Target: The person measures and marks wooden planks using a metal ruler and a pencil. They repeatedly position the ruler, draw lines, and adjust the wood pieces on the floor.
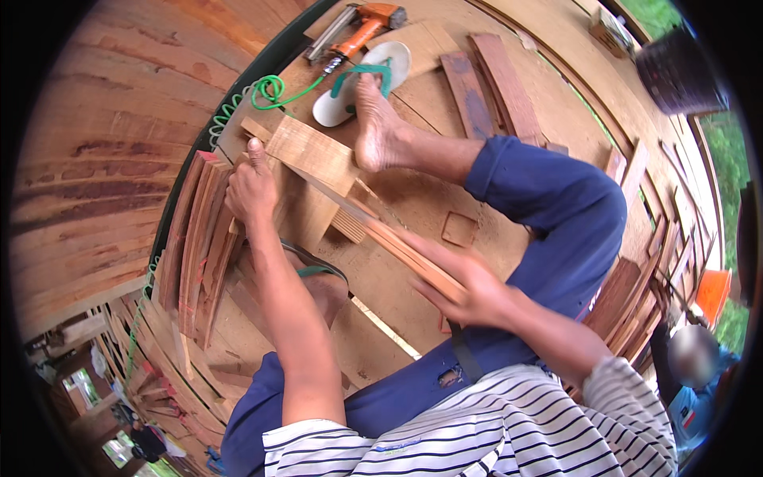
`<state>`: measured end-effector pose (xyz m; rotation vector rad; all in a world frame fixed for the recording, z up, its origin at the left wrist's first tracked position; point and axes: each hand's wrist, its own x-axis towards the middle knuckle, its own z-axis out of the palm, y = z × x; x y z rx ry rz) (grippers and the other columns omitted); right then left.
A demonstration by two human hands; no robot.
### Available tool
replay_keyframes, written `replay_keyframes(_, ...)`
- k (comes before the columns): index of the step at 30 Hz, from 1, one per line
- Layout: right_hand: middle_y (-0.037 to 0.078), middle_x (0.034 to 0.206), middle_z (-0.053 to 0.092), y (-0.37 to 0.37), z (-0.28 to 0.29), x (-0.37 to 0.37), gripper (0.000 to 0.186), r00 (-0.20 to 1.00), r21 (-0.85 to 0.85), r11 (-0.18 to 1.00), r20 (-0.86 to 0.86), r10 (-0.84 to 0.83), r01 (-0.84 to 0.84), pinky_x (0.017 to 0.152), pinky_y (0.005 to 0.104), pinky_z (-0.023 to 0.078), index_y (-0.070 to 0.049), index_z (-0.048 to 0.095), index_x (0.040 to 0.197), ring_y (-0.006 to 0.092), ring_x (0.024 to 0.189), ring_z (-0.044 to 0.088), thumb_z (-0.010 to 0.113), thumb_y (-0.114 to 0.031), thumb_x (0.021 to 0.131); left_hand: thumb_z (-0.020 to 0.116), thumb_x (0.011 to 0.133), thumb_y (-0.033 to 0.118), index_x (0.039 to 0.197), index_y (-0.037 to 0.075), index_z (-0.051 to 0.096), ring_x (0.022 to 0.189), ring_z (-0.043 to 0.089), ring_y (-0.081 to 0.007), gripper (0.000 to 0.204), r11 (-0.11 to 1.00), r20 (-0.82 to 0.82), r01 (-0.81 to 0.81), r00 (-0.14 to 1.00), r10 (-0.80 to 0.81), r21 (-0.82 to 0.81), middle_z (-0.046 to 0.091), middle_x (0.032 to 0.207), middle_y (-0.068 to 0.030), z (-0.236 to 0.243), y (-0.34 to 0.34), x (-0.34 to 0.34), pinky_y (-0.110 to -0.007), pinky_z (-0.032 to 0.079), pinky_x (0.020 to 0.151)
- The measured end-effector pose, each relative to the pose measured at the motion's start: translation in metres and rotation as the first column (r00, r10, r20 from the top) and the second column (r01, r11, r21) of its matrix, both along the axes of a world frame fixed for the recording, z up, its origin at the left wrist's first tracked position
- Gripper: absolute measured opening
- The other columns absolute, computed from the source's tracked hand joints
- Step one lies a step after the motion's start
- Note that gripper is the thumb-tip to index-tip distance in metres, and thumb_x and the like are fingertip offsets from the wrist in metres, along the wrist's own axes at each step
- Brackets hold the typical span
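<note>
My left hand [253, 187] is closed at the left side of a light wooden block [314, 151], thumb up along its edge, with the fingers partly hidden. In my right hand [473, 290], slightly blurred by motion, is a long wooden-handled tool [413, 256] with a thin grey blade [338, 195]. The blade points away to the left and lies along the block's near edge. My bare right foot [373, 135] rests against the block's right side. A short board [310, 215] lies under the block.
An orange nail gun [367, 30] with a green coiled hose [270, 89] lies beyond a white sandal [393, 60]. Curved boards [195, 238] stack at the left; dark planks [505, 87] lie far right. More wood strips [636, 294] and another person [695, 374] are at the right.
</note>
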<state>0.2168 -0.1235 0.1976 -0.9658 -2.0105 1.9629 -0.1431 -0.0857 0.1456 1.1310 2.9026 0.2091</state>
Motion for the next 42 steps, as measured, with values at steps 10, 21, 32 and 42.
replay_keyframes(10,0.023,0.138,0.064,0.011,-0.05,-0.038,0.067,0.972,0.338,0.926,-0.215,-0.096,0.166,0.091,0.0393,0.057,-0.006,0.047,0.154,0.0404,0.11,0.071,0.07,-0.002,0.092,0.015,0.102,0.074,0.105,0.004,0.079,0.104,0.068,-0.0518,0.096,0.999,-0.022,0.041,0.999,-0.041,0.02,0.073,0.103,-0.0312,0.001,0.011,0.014,-0.061,0.052,0.091)
replay_keyframes(21,0.018,0.13,0.07,-0.012,-0.005,0.032,0.071,0.995,0.282,0.956,-0.072,-0.067,0.085,0.086,0.0351,0.06,-0.001,0.044,0.155,0.0336,0.098,0.075,0.072,0.0,0.09,0.014,0.102,0.075,0.112,0.001,0.077,0.11,0.066,-0.0517,0.097,0.999,-0.016,0.021,1.0,-0.02,0.049,0.072,0.11,-0.0308,-0.016,0.008,-0.005,-0.062,0.049,0.096)
replay_keyframes(32,0.027,0.132,0.067,-0.038,0.016,0.085,0.069,0.998,0.322,0.947,-0.064,0.005,0.016,0.089,0.0334,0.059,0.01,0.044,0.15,0.0311,0.101,0.077,0.073,0.002,0.088,0.017,0.105,0.069,0.107,0.003,0.078,0.109,0.067,-0.0502,0.09,1.0,0.008,-0.016,1.0,0.016,-0.019,0.073,0.108,-0.0307,-0.011,0.002,-0.011,-0.061,0.05,0.096)
replay_keyframes(42,0.028,0.133,0.067,-0.027,0.014,0.062,0.066,0.999,0.192,0.981,-0.039,-0.009,0.016,0.102,0.037,0.054,0.009,0.046,0.15,0.0342,0.118,0.071,0.073,-0.002,0.09,0.018,0.104,0.071,0.108,0.004,0.078,0.11,0.066,-0.0518,0.09,0.998,-0.002,-0.058,0.998,0.058,-0.036,0.072,0.109,-0.0307,-0.012,0.0,-0.015,-0.061,0.05,0.097)
